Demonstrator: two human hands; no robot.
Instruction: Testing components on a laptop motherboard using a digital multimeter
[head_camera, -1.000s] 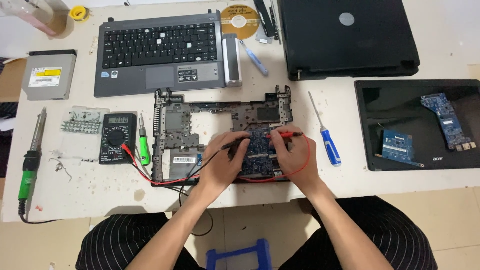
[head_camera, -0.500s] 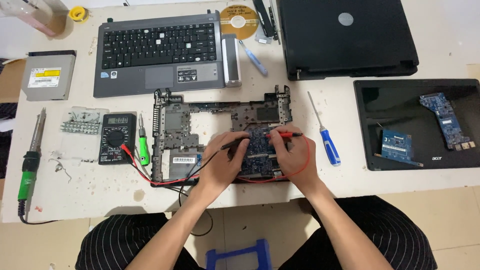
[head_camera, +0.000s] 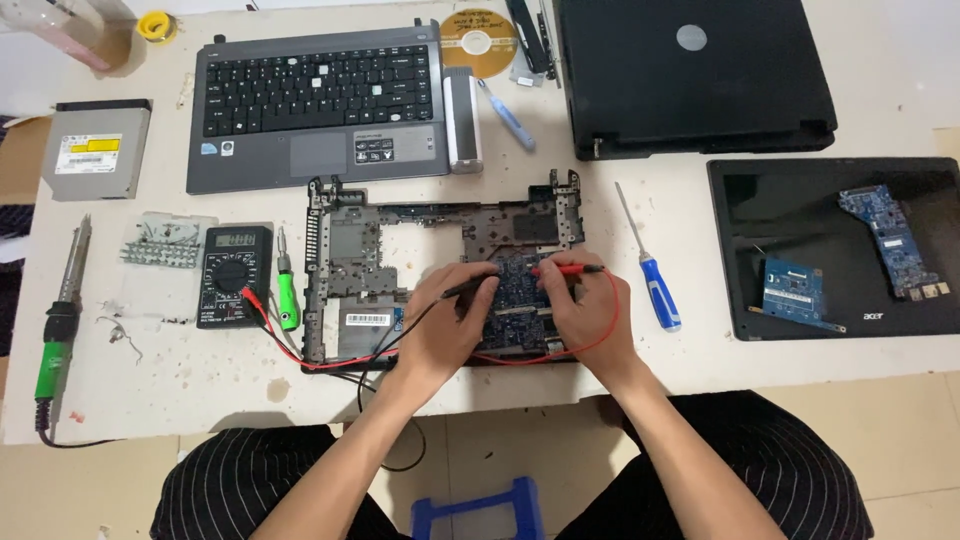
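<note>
At frame centre, our left hand (head_camera: 445, 325) pinches the black probe (head_camera: 470, 287), our right hand (head_camera: 588, 315) the red probe (head_camera: 568, 270); we keep both tips steady on the board (head_camera: 512, 295).

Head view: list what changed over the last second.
Nothing visibly changed. The left hand still holds the black probe and the right hand the red probe on the blue circuit board; the multimeter and the blue screwdriver lie as before.
</note>
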